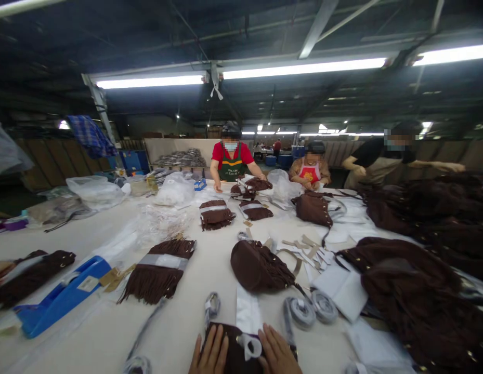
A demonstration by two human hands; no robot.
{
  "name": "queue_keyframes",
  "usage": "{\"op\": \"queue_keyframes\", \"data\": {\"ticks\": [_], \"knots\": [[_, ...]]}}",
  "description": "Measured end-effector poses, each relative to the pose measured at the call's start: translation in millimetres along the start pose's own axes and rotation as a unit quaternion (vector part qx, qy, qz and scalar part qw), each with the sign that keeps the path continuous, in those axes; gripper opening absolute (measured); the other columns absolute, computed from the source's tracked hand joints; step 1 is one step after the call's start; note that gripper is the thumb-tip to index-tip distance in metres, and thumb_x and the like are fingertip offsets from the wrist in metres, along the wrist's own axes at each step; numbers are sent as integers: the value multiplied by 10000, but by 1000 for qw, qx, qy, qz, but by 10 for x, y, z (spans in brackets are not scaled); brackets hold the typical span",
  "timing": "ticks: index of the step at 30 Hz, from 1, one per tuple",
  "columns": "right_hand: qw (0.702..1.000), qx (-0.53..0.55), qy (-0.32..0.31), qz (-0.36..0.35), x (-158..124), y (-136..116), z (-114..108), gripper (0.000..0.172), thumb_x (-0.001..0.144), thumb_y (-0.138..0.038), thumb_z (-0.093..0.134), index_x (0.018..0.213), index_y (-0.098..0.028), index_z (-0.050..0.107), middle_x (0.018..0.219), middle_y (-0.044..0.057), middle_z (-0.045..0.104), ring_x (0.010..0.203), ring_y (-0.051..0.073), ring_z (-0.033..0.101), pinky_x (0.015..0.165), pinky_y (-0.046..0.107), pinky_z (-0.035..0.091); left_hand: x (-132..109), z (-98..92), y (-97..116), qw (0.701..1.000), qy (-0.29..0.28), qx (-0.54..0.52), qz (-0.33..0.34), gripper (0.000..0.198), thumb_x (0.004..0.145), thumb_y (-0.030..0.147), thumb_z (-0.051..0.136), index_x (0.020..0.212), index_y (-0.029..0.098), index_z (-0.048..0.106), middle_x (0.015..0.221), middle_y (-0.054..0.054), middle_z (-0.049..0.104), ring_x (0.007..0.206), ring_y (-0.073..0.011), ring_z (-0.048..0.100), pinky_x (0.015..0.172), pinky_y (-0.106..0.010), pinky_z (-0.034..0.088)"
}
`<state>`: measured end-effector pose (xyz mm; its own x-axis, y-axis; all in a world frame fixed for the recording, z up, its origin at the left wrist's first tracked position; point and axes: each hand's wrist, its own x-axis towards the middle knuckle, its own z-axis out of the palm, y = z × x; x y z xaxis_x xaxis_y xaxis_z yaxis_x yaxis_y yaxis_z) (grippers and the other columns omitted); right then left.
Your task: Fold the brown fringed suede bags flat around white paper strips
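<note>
1. The dark brown soft suede bag (234,363) is lying at the near edge of the big white table (179,332). It is likely light and floppy, so holding both sides looks best.
2. The left hand (210,354) and right hand (278,356) are pressing on it, fingers flat and open.

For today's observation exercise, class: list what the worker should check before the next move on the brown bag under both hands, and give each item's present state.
1. Left hand flat on the brown bag: ok.
2. Right hand flat on the bag: ok.
3. White wrap between the hands in plain sight: ok.
4. Whole bag in sight: cannot tell, the picture's edge cuts it off.
5. Table just beyond the bag free: not ok, a white sheet and grey rolled straps lie close.
6. Co-workers well apart: ok, at the far end.
</note>
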<state>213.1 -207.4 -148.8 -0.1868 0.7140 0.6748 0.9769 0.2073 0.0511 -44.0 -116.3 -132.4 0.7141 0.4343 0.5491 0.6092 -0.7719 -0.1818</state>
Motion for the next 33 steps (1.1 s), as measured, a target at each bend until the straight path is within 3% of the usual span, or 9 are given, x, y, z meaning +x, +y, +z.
{"op": "queue_keyframes", "data": {"ticks": [3,6,10,15,20,24,26,29,33], "knots": [[993,60,-41,88,18,-201,-245,503,917,-232,459,1418,-216,428,1338,86,574,1181,221,590,907,316,559,196,-515,-25,987,-111,-99,55,847,893,536,480,1515,175,33,1515,-158,306,1391,-334,323,1118,-530,296],[985,81,-70,134,-3,-407,-412,486,930,-204,411,1415,-187,424,1359,117,553,1229,235,551,954,385,546,279,-819,22,957,-218,-192,2,974,832,702,447,1511,159,9,1574,-167,98,1443,-381,138,1112,-613,244],[976,85,-141,141,-49,-506,-479,559,917,-153,416,1469,-170,330,1473,122,420,1363,258,392,1058,459,463,176,-772,105,938,-258,-229,-37,1057,778,793,409,1510,143,8,1584,-173,49,1454,-381,48,1129,-652,129],[975,69,-162,134,-88,-512,-471,648,917,-131,423,1517,-172,185,1517,123,345,1410,257,302,1097,475,415,93,-656,148,945,-244,-216,-37,1081,760,810,410,1513,130,38,1586,-176,61,1457,-374,51,1140,-637,78],[978,62,-153,125,0,-507,-468,562,914,-134,414,1466,-136,312,1470,142,418,1383,259,352,1092,464,411,101,-626,140,955,-226,-192,-22,1052,782,794,395,1513,120,50,1584,-180,84,1455,-372,72,1142,-626,81],[970,79,-141,180,137,-542,-795,415,934,-210,401,1340,-153,467,1385,139,512,1314,256,443,1068,447,418,102,-659,121,956,-222,-192,-24,1009,802,772,396,1514,137,68,1585,-168,108,1456,-364,83,1138,-626,126],[939,81,-156,296,186,-581,-1037,384,951,-349,406,1280,-171,493,1313,137,561,1231,263,519,1012,439,453,113,-709,113,955,-220,-196,-28,947,832,736,397,1514,150,98,1587,-151,122,1459,-349,84,1145,-616,135],[842,97,-230,479,222,-608,-1279,550,900,-601,402,1265,-193,456,1196,123,616,1058,279,622,848,423,517,130,-778,113,958,-205,-199,-35,842,875,666,408,1507,163,169,1585,-134,162,1461,-328,92,1160,-594,137],[759,141,-286,568,161,-561,-1240,834,776,-705,504,1371,-142,346,1147,152,637,1021,336,639,846,463,490,109,-820,140,964,-177,-192,-38,720,921,581,401,1489,167,241,1575,-130,204,1460,-316,110,1162,-586,159]]}}
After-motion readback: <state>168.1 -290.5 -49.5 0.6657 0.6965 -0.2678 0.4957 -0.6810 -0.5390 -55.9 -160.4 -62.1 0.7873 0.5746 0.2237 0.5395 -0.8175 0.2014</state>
